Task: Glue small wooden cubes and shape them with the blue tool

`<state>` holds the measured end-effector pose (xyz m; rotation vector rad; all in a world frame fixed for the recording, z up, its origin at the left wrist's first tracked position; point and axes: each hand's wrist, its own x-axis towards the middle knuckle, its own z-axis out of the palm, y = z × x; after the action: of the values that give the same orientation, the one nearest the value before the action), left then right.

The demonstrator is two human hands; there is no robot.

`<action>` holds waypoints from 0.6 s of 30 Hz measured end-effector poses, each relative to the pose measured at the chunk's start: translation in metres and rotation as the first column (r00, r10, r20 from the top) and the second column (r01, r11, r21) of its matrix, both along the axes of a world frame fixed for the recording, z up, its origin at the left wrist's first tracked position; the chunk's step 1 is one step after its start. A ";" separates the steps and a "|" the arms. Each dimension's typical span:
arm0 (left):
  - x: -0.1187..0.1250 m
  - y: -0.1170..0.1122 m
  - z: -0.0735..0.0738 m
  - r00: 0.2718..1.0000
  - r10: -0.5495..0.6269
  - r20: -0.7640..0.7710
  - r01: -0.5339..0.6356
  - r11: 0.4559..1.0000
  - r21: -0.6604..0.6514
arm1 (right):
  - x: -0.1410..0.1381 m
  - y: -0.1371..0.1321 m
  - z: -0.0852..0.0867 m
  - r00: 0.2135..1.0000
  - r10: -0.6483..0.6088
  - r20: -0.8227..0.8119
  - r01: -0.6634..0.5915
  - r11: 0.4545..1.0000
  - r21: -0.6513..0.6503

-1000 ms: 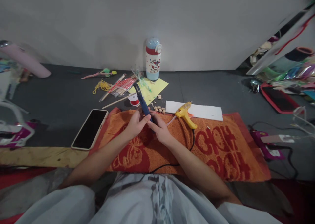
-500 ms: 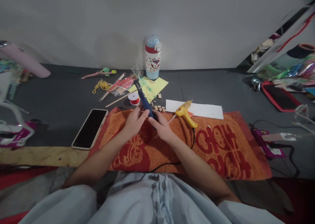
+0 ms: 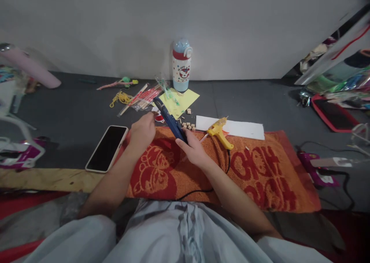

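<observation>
My right hand [image 3: 194,152] is closed around the lower end of a dark blue, long tool [image 3: 169,118] and holds it slanted up and to the left above the orange towel [image 3: 260,170]. My left hand [image 3: 142,132] has left the tool and lies at the towel's far left corner. Its fingers are curled, with the tips next to a small red and white spool [image 3: 158,117]. What those fingers hold, if anything, is hidden. Just past the towel's far edge lie small wooden cubes [image 3: 187,126].
A yellow glue gun [image 3: 219,134] lies on the towel, its black cord running toward me. Behind it is a white strip [image 3: 243,127]. A phone [image 3: 106,147] lies left of the towel. A bottle [image 3: 181,65], yellow paper [image 3: 185,99], sticks and straws [image 3: 138,99] are by the wall.
My left hand let go of the blue tool and moved left and away, toward the spool. My right hand kept the tool and raised it slightly.
</observation>
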<state>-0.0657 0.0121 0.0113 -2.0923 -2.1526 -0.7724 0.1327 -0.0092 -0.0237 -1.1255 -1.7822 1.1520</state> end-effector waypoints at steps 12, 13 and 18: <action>0.016 -0.006 0.006 0.967 -0.007 0.253 0.016 0.999 -0.033 | -0.005 -0.003 0.001 0.999 -0.038 0.029 0.039 0.999 -0.019; 0.017 -0.006 0.006 0.961 -0.009 0.275 0.021 0.999 -0.038 | -0.005 -0.003 0.002 1.000 -0.026 0.015 0.026 0.999 -0.029; 0.016 -0.006 0.008 0.954 -0.033 0.297 0.046 0.998 -0.035 | -0.003 -0.002 0.006 0.970 0.065 -0.233 -0.109 0.977 -0.184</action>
<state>-0.0499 0.0062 0.0191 -2.1663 -2.2909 -1.1213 0.1299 -0.0108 -0.0175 -0.9887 -1.5827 1.4734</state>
